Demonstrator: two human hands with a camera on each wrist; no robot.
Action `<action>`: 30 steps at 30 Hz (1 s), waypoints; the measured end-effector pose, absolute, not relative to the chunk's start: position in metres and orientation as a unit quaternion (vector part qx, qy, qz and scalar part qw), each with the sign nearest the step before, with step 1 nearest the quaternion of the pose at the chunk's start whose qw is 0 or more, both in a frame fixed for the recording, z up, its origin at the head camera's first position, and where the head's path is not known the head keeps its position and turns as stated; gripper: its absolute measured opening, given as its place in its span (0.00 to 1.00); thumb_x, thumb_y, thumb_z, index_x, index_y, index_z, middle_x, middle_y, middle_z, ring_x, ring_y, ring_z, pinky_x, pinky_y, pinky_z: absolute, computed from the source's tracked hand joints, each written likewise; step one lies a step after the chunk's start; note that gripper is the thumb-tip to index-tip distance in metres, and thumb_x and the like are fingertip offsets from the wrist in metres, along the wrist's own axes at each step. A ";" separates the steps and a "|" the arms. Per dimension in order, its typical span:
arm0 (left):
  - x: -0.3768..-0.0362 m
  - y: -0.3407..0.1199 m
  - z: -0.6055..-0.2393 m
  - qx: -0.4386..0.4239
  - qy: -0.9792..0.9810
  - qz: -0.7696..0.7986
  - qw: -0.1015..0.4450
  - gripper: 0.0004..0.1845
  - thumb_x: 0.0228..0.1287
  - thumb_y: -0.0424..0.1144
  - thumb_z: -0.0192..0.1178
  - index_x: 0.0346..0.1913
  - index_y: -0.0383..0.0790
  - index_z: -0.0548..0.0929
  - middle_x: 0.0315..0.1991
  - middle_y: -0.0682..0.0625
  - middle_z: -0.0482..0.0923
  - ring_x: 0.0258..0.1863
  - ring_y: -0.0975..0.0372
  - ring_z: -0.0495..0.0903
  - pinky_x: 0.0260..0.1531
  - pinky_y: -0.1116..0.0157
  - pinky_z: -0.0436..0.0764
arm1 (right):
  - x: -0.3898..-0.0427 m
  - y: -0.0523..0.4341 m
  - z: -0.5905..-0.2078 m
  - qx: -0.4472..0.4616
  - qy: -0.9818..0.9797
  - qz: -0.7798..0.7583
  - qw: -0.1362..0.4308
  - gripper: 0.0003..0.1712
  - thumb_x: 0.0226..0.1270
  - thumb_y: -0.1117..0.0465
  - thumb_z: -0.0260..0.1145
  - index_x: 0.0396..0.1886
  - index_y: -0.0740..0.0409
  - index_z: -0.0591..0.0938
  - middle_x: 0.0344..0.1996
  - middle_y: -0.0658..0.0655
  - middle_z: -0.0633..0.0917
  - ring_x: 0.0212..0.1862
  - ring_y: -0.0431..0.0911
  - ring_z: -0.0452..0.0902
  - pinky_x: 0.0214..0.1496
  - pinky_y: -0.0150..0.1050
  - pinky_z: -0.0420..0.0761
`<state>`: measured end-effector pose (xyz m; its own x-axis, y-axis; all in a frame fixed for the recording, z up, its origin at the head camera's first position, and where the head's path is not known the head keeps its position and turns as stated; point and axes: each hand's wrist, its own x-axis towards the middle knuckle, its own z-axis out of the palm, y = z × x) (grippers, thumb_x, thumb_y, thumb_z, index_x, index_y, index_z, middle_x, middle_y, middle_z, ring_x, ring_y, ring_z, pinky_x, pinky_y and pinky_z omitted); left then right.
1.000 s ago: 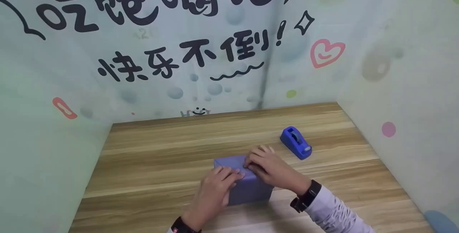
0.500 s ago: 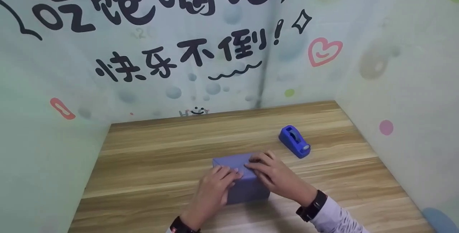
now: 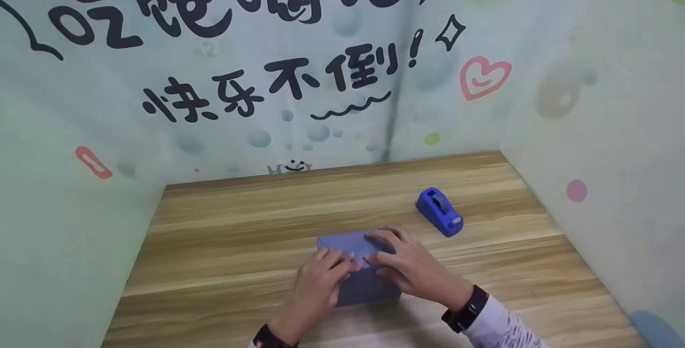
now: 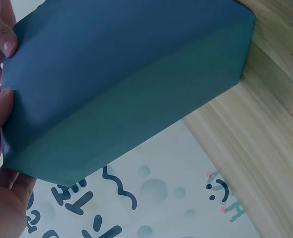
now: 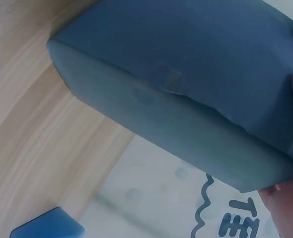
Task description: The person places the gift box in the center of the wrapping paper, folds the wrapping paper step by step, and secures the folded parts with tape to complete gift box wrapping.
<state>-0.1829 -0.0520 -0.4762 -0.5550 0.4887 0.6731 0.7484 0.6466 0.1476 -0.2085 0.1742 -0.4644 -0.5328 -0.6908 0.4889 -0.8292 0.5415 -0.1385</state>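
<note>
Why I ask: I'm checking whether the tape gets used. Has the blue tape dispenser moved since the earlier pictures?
No. The tape dispenser sits at the same spot on the table, right of the wrapped box; only the camera shifted slightly.

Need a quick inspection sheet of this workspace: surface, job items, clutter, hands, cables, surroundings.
Surface: wooden table, light grain.
Job's things: blue wrapped box lying on the table.
Clutter: blue tape dispenser, right of the box, apart from it.
Hands: left hand and right hand both rest on the box top, fingers pressing the paper.
Cables: nothing seen.
Surroundings: pale printed wall panels with black lettering on three sides.
</note>
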 end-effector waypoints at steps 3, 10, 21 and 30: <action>-0.182 -0.053 -0.477 -0.363 -0.854 -0.217 0.303 0.11 0.50 0.30 0.62 0.34 0.51 0.82 0.40 0.56 0.79 0.37 0.63 0.74 0.37 0.67 0.77 | -0.213 0.176 -0.462 0.448 -0.858 0.178 0.177 0.14 0.57 0.51 0.64 0.44 0.41 0.78 0.60 0.57 0.70 0.59 0.54 0.65 0.51 0.55 0.72; -0.182 -0.054 -0.479 -0.378 -0.846 -0.246 0.284 0.13 0.50 0.28 0.59 0.36 0.51 0.82 0.42 0.53 0.78 0.41 0.61 0.75 0.40 0.63 0.78 | -0.219 0.179 -0.467 0.465 -0.850 0.192 0.159 0.28 0.54 0.50 0.67 0.57 0.38 0.74 0.61 0.58 0.68 0.60 0.57 0.63 0.56 0.62 0.66; -0.170 -0.063 -0.499 -0.302 -0.866 -0.276 0.287 0.34 0.53 0.39 0.63 0.65 0.53 0.65 0.69 0.49 0.56 0.69 0.49 0.52 0.70 0.68 0.43 | -0.201 0.184 -0.473 0.388 -0.855 0.309 0.152 0.25 0.58 0.53 0.63 0.57 0.40 0.74 0.59 0.56 0.69 0.58 0.48 0.63 0.53 0.48 0.71; -0.157 -0.059 -0.518 -0.050 -0.887 -0.443 0.120 0.56 0.52 0.48 0.64 0.71 0.47 0.32 0.72 0.44 0.35 0.71 0.49 0.41 0.67 0.51 0.51 | -0.190 0.176 -0.482 0.170 -0.827 0.514 0.150 0.25 0.57 0.62 0.65 0.56 0.48 0.76 0.56 0.56 0.71 0.58 0.48 0.67 0.55 0.38 0.71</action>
